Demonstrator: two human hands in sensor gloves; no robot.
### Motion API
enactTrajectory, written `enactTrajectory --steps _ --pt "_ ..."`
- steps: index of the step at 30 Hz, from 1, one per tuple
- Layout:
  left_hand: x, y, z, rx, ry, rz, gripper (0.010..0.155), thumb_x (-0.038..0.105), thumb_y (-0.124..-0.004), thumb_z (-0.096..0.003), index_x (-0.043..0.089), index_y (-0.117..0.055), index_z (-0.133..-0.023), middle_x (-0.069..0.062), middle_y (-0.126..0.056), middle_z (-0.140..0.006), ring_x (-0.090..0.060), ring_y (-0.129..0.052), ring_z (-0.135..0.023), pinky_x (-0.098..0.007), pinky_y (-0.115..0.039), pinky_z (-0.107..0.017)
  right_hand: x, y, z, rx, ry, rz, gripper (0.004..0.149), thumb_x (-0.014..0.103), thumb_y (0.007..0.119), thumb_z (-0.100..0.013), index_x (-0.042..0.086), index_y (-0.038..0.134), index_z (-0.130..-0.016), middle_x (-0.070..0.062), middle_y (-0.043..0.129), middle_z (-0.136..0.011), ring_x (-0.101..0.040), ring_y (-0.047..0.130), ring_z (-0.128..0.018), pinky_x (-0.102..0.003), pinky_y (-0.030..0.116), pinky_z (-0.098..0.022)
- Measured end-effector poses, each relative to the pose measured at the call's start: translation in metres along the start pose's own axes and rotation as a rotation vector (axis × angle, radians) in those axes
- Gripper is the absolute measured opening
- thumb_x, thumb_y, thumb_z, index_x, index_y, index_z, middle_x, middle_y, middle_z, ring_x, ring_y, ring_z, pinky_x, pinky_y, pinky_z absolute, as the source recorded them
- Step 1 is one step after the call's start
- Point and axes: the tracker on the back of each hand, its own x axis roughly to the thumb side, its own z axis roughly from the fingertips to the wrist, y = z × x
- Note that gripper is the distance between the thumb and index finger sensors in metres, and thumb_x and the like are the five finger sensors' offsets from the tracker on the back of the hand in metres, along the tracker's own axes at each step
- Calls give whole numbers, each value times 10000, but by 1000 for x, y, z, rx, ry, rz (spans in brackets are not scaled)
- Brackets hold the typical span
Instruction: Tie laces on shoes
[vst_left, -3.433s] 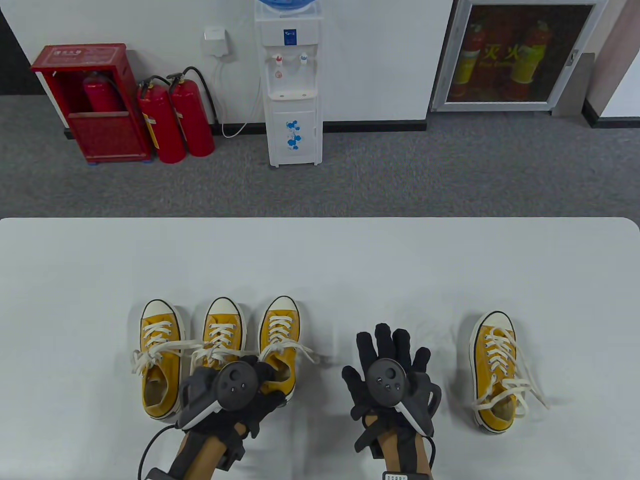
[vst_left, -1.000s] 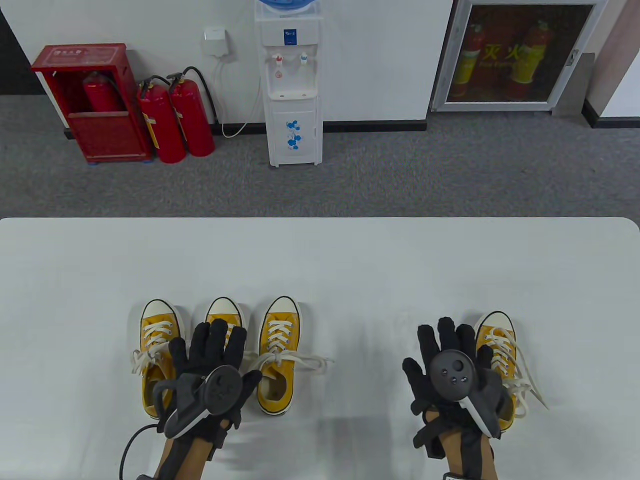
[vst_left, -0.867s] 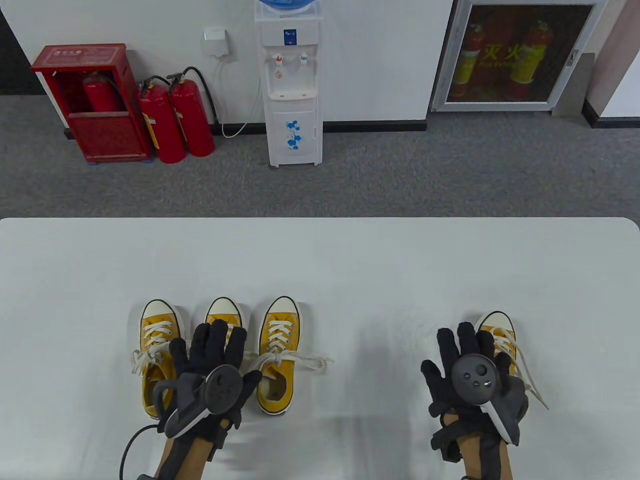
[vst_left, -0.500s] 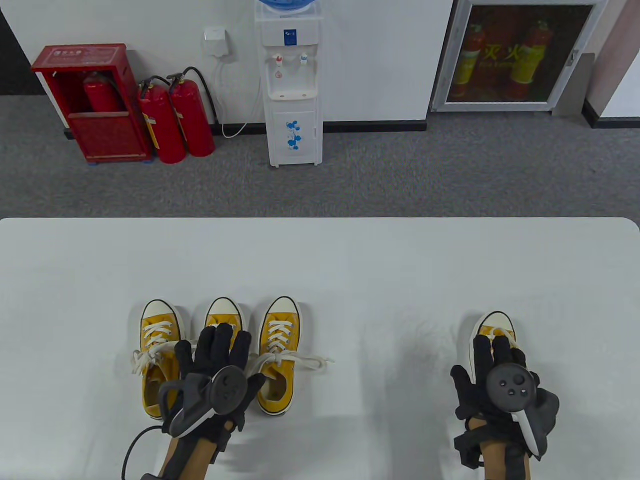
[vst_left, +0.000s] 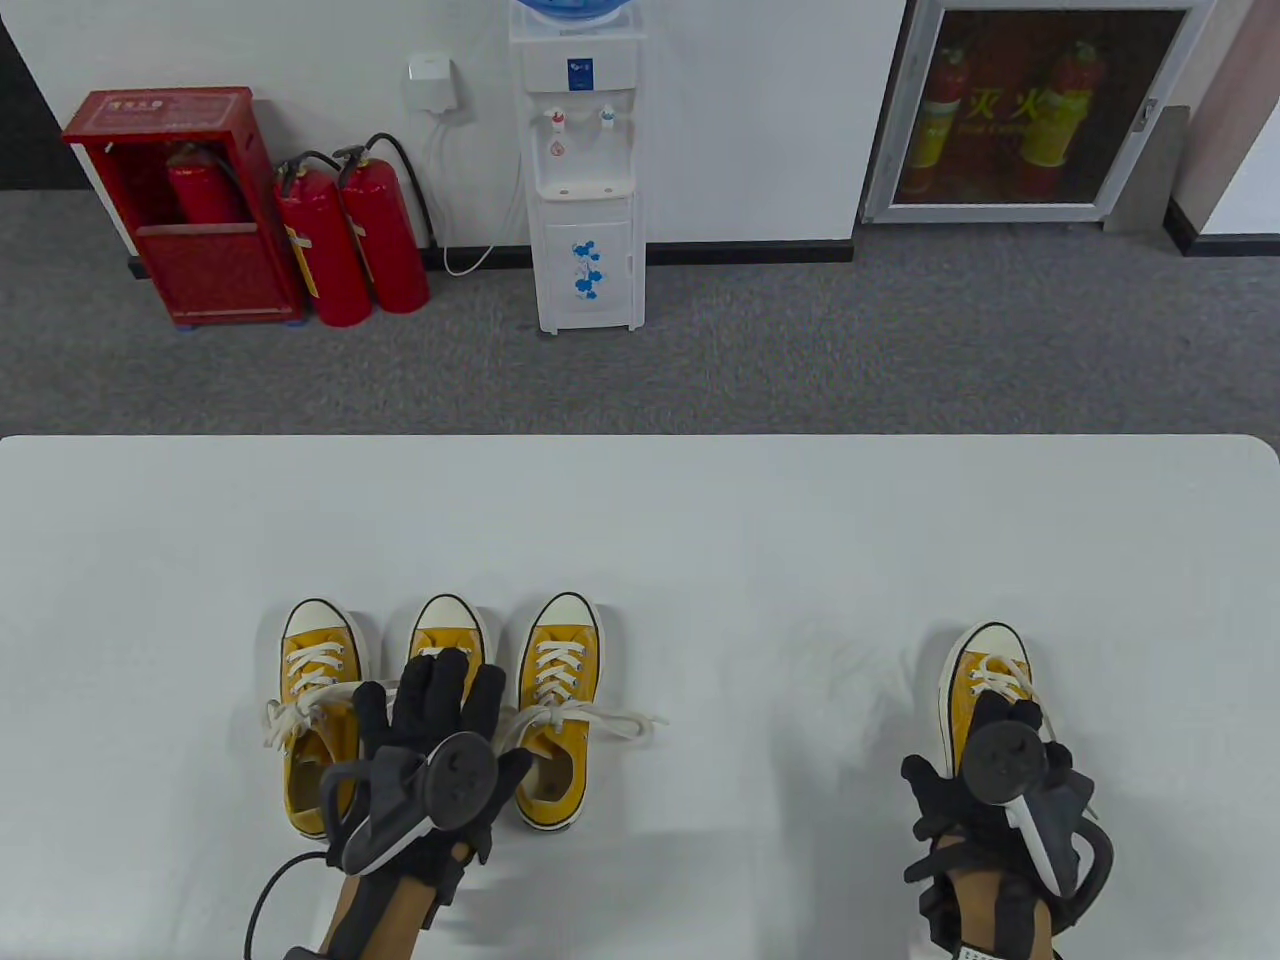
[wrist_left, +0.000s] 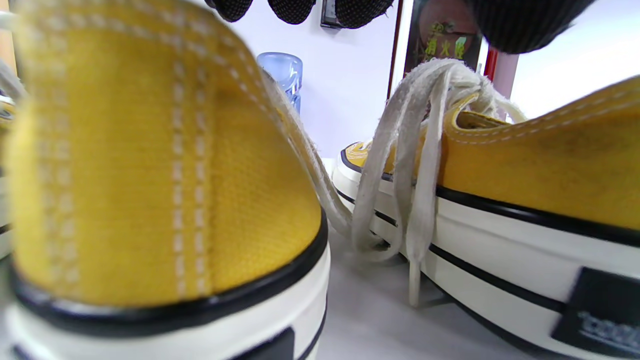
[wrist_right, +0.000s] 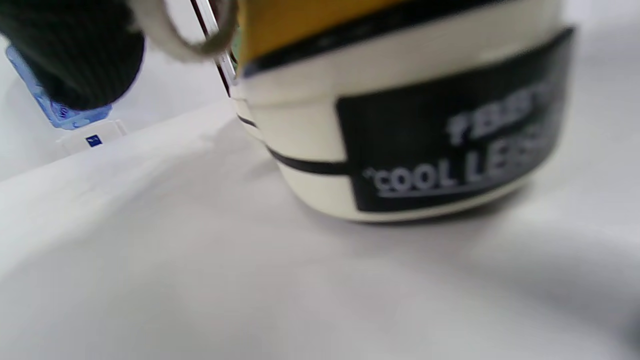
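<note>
Your right hand (vst_left: 1000, 765), low at the right of the table view, sits over the back half of the lone yellow shoe (vst_left: 985, 665) there, fingers bent down toward its laces; whether that grip has actually closed on a lace, you cannot tell, since the tracker hides the fingertips and the right wrist view shows only a blurred heel patch and a loop of lace beside one gloved finger. Your left hand (vst_left: 435, 720), low at the left, lies released with fingers straight over the middle shoe (vst_left: 447, 628) of the row of three, grasping nothing that shows.

As for progress, you look close to the end. The left shoe (vst_left: 315, 655) and the third shoe (vst_left: 560, 650) of the row both carry what reads as a bow across the tongue, white loops spreading sideways onto the counter (vst_left: 640, 520). In the left wrist view those loops hang between two shoes. The middle shoe's knot is under your hand, so judge it yourself. The shoe at the right still has loose lace trailing off its side, so it appears to be the one left to tie.

Count: four yellow shoes on the counter, three together and one apart. Beyond it, on the floor by the wall, stand one water dispenser (vst_left: 585, 170), two red extinguishers (vst_left: 350, 235) and one red cabinet (vst_left: 185, 200).
</note>
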Motion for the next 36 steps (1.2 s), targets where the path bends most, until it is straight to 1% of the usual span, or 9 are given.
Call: enactTrajectory --steps 6,7,8,10,11,12,15,19,36 --pt "1 -1 0 -9 1 10 836 660 -668 -478 300 -357 -1165 -153 -263 -1261 -496 -316 -1177 -816 -182 -719 4 3 0 9 15 81 1020 669 812 -373 328 171 -1089 -20 59 -1149 -596 398 -1047 -691 590 -672" --pt "1 -1 0 -8 1 12 834 659 -668 -477 299 -360 -1164 -123 -267 -1264 -497 -316 -1177 -816 -182 -719 5 3 0 6 22 107 1024 667 820 -369 338 166 -1085 -16 59 -1148 -592 424 -1045 -677 615 -667" --pt "1 -1 0 -9 0 13 833 658 -668 -478 298 -362 -1164 -154 -266 -1260 -497 -317 -1177 -816 -183 -718 6 4 0 8 30 128 1030 666 828 -366 347 160 -1082 -17 58 -1146 -593 461 -1038 -659 650 -655" --pt "1 -1 0 -9 -2 13 833 659 -667 -478 299 -362 -1164 -151 -268 -1261 -495 -315 -1178 -816 -183 -719 6 4 -1 14 42 147 1033 661 838 -366 366 148 -1076 -10 51 -1145 -575 515 -1034 -629 688 -639" --pt "1 -2 0 -9 -3 14 833 659 -668 -478 299 -363 -1164 -121 -267 -1264 -496 -317 -1177 -816 -183 -719 7 5 -1 12 46 157 1032 654 845 -366 377 147 -1074 -9 53 -1145 -567 546 -1027 -616 704 -630" --pt "1 -2 0 -9 -3 15 831 658 -667 -478 300 -363 -1164 -154 -266 -1261 -495 -317 -1178 -815 -183 -720 7 5 -1 11 50 163 1024 636 852 -373 383 148 -1072 -8 61 -1147 -556 573 -1021 -607 714 -625" --pt "1 -2 0 -12 -3 18 832 658 -667 -479 298 -364 -1164 -151 -264 -1261 -496 -317 -1177 -816 -185 -719 7 4 -1 12 61 172 994 567 867 -401 398 148 -1067 -1 70 -1148 -504 635 -1006 -587 721 -614" --pt "1 -2 0 -14 -1 23 829 656 -668 -479 298 -368 -1164 -151 -268 -1260 -496 -319 -1176 -815 -185 -720 7 4 -1 13 67 176 975 532 864 -418 395 149 -1067 -8 77 -1148 -475 669 -981 -576 717 -611" --pt "0 -3 -1 -9 -2 31 822 654 -668 -480 299 -378 -1163 -154 -267 -1260 -498 -317 -1175 -815 -186 -720 6 1 -3 -52 59 91 940 453 926 -422 319 271 -1084 -47 201 -1157 -501 762 -911 -604 754 -560"
